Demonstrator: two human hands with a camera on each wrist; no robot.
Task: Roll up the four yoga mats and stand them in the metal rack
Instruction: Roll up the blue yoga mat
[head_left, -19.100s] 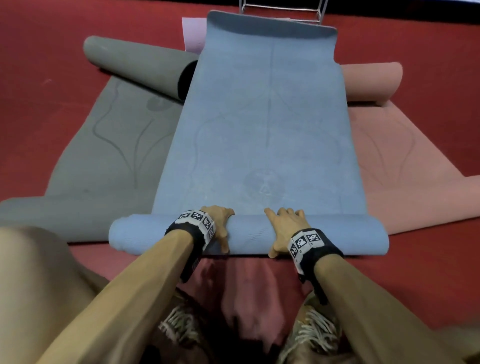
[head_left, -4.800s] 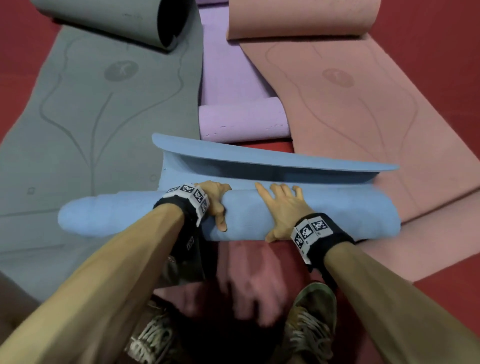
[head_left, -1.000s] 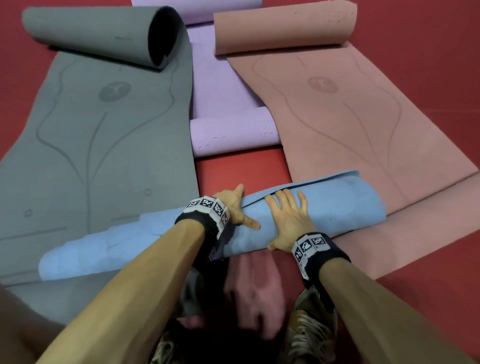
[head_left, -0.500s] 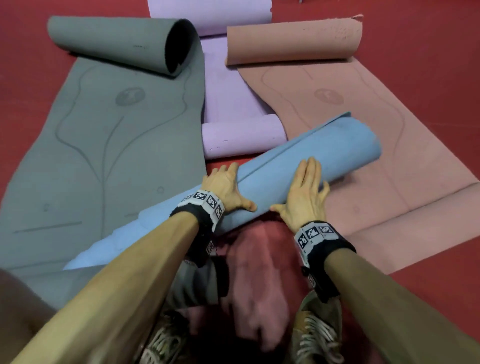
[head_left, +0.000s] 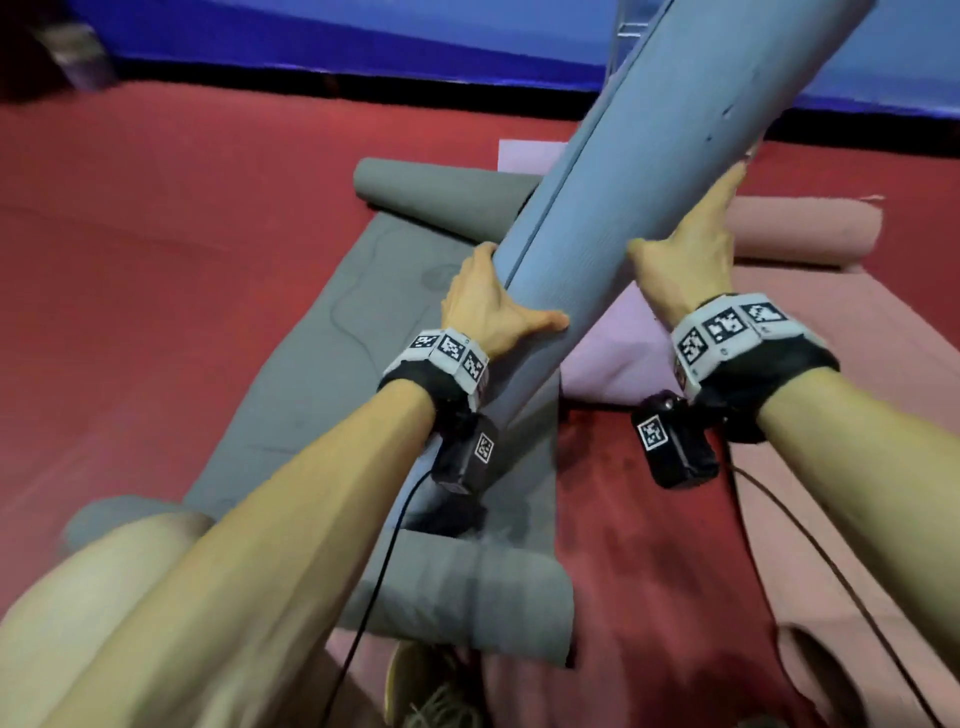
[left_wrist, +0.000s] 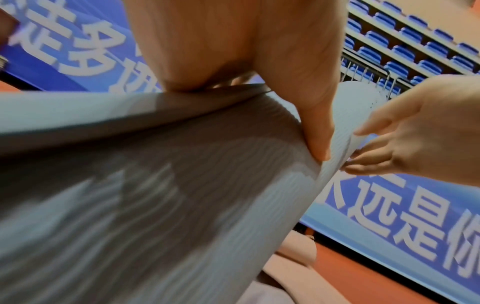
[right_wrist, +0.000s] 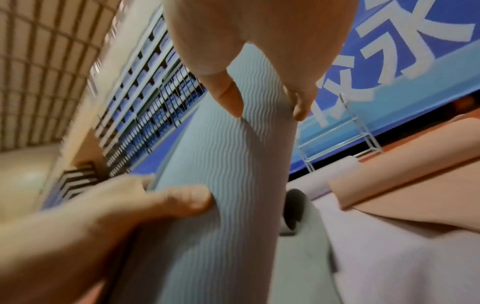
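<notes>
Grey mat (head_left: 415, 322): nearest on the red floor (head_left: 156, 270), it lies mostly flat with a loose curl at each end, not yet rolled; the near curl sits just in front of the person's shoe (head_left: 436, 696).
Left hand (head_left: 488, 306): fingers wrap the lower part of the blue mat roll (head_left: 639, 171) with the thumb laid across its front, likely to pin the loose outer edge so the roll cannot spring open.
Right hand (head_left: 691, 260): grasps the roll higher up on its far side, fingers (right_wrist: 298, 102) curled round it, carrying the weight and steering the top end.
Blue roll: fully rolled and off the floor, tilted steeply, its top end leaning away toward the far edge of the floor, its bottom end hidden behind the left wrist.
Lilac mat (head_left: 613, 358) and pink mat (head_left: 810, 228): they lie beyond, between and right of the hands, part unrolled, awaiting their turn.
Metal rack (right_wrist: 342, 142): it stands at the far edge of the floor before the blue banner (head_left: 363, 31), with no mat visible in it.
Change: half a second ago the roll lay slanted on the floor under flat palms; now it is lifted and nearly upright, and the view has swung up toward the rack.
</notes>
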